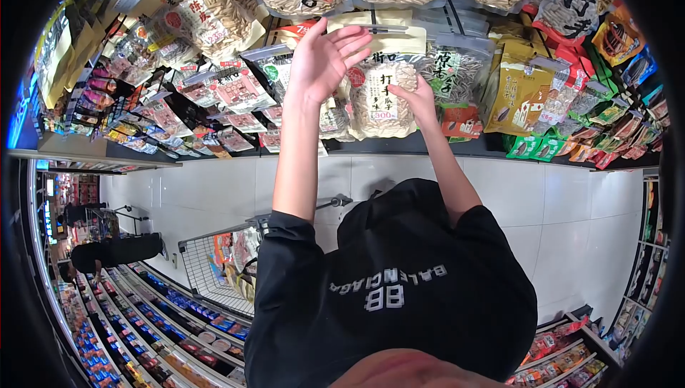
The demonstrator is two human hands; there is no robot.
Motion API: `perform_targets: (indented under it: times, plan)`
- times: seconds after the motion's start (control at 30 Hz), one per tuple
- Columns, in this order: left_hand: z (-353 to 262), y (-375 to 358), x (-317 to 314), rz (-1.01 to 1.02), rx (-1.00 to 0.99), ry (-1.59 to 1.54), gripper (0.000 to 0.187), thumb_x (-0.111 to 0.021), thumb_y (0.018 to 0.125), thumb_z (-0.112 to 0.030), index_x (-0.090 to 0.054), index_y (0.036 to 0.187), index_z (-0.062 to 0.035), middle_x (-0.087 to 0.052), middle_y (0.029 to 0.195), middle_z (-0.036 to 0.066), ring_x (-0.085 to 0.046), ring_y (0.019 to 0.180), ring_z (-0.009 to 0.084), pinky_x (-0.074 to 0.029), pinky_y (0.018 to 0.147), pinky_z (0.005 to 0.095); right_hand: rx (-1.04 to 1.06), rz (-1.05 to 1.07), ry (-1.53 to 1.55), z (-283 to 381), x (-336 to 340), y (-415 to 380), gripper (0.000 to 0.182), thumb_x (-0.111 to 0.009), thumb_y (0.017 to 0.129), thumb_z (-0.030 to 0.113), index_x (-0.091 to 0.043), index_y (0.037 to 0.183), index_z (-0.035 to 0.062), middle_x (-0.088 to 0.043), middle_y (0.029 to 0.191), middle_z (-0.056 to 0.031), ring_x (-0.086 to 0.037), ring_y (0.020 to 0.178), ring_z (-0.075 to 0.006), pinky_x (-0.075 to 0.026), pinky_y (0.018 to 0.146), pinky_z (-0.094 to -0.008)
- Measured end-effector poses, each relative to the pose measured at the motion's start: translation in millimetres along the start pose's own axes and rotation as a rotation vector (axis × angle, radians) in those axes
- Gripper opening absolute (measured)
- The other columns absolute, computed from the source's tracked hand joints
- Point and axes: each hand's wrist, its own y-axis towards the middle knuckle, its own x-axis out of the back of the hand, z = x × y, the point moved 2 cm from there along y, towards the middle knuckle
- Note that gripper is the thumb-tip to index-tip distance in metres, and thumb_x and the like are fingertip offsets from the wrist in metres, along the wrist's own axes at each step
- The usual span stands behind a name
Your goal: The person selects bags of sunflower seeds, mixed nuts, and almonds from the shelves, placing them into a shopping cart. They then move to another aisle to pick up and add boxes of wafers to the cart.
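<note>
My right hand (419, 98) grips the right edge of a clear bag of pale seeds (378, 99), which has black characters and a small price label. The bag is held up in front of the snack shelf (428, 147). My left hand (325, 56) is raised beside the bag's upper left corner, palm flat and fingers spread, holding nothing; whether it touches the bag is unclear. Around the bag, similar seed bags (457, 70) hang and lie on the display. My black shirt (399, 295) fills the lower middle of the view.
A wire shopping cart (214, 267) holding goods stands on the white tiled floor at my left. Another person in black (118, 251) is farther left in the aisle. Packed shelves (143, 324) run along the lower left, with more (564, 359) at the lower right.
</note>
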Motion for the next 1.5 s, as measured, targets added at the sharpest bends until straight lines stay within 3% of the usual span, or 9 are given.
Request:
perform_targets:
  times: [0.47, 0.53, 0.8, 0.97, 1.13, 1.37, 1.47, 1.5]
  plan:
    - [-2.7, -1.6, 4.4, 0.018, 0.027, -0.015, 0.062, -0.046, 0.096, -0.041, -0.046, 0.122, 0.0144, -0.050, 0.128, 0.028, -0.048, 0.124, 0.0370, -0.041, 0.105, 0.0450, -0.017, -0.008, 0.007, 1.0, -2.4, 1.3, 0.049, -0.080, 0.071, 0.003, -0.057, 0.114, -0.0002, -0.067, 0.102, -0.0067, -0.064, 0.088, -0.0122, -0.052, 0.080, -0.0271]
    - [-2.4, -3.3, -0.2, -0.013, 0.018, 0.010, 0.060, -0.045, 0.096, -0.042, -0.049, 0.119, 0.0135, -0.057, 0.118, 0.023, -0.056, 0.114, 0.0323, -0.045, 0.099, 0.0424, -0.017, -0.029, -0.034, 3.9, -3.3, 6.7, 0.049, -0.080, 0.071, 0.002, -0.057, 0.114, -0.0003, -0.067, 0.102, -0.0068, -0.064, 0.088, -0.0123, -0.052, 0.080, -0.0274]
    - [2.8, 3.1, 9.8, 0.023, 0.033, -0.045, 0.057, -0.046, 0.096, -0.041, -0.051, 0.117, 0.0122, -0.056, 0.120, 0.024, -0.054, 0.116, 0.0327, -0.045, 0.099, 0.0440, 0.087, -0.030, -0.001, -28.9, -5.9, 43.8, 0.047, -0.081, 0.071, 0.005, -0.058, 0.112, 0.0001, -0.067, 0.100, -0.0055, -0.064, 0.086, -0.0120, -0.052, 0.078, -0.0272]
    - [4.8, 3.3, 13.8, 0.037, 0.036, -0.065, 0.056, -0.048, 0.095, -0.040, -0.051, 0.117, 0.0118, -0.052, 0.126, 0.026, -0.049, 0.123, 0.0350, -0.040, 0.105, 0.0465, 0.057, -0.017, -0.029, -40.7, -7.0, 62.7, 0.050, -0.080, 0.072, 0.009, -0.055, 0.113, -0.0001, -0.067, 0.102, -0.0072, -0.063, 0.087, -0.0151, -0.051, 0.080, -0.0290]
    - [10.4, -1.6, 13.8, 0.019, 0.007, -0.039, 0.057, -0.048, 0.095, -0.039, -0.048, 0.121, 0.0113, -0.049, 0.128, 0.027, -0.049, 0.122, 0.0358, -0.040, 0.105, 0.0467, 0.052, 0.013, -0.120, -32.4, -12.4, 57.9, 0.039, -0.080, 0.074, 0.018, -0.065, 0.105, -0.0016, -0.069, 0.097, -0.0084, -0.064, 0.084, -0.0146, -0.050, 0.079, -0.0288]
    - [33.4, -9.2, 37.6, -0.055, 0.020, -0.066, 0.056, -0.049, 0.095, -0.036, -0.042, 0.126, 0.0102, -0.052, 0.127, 0.026, -0.054, 0.118, 0.0367, -0.044, 0.101, 0.0461, -0.062, -0.046, -0.081, -45.6, -13.2, 39.3, 0.039, -0.076, 0.079, 0.026, -0.065, 0.106, -0.0006, -0.069, 0.097, -0.0079, -0.064, 0.086, -0.0157, -0.049, 0.079, -0.0302]
    - [45.8, -19.4, 44.7, -0.068, 0.035, -0.027, 0.055, -0.046, 0.096, -0.036, -0.042, 0.128, 0.0079, -0.055, 0.126, 0.023, -0.057, 0.113, 0.0341, -0.047, 0.097, 0.0432, -0.097, -0.144, -0.204, -56.8, -8.4, 29.3, 0.040, -0.074, 0.081, 0.029, -0.064, 0.105, -0.0008, -0.068, 0.100, -0.0082, -0.063, 0.090, -0.0166, -0.048, 0.082, -0.0309]
    - [52.2, -25.3, 50.0, -0.080, 0.034, -0.016, 0.054, -0.045, 0.097, -0.036, -0.043, 0.128, 0.0076, -0.055, 0.126, 0.023, -0.058, 0.112, 0.0329, -0.047, 0.096, 0.0421, -0.074, -0.088, -0.269, -85.8, 5.6, 38.4, 0.043, -0.073, 0.082, 0.031, -0.062, 0.107, -0.0016, -0.068, 0.100, -0.0100, -0.063, 0.092, -0.0193, -0.047, 0.084, -0.0323]
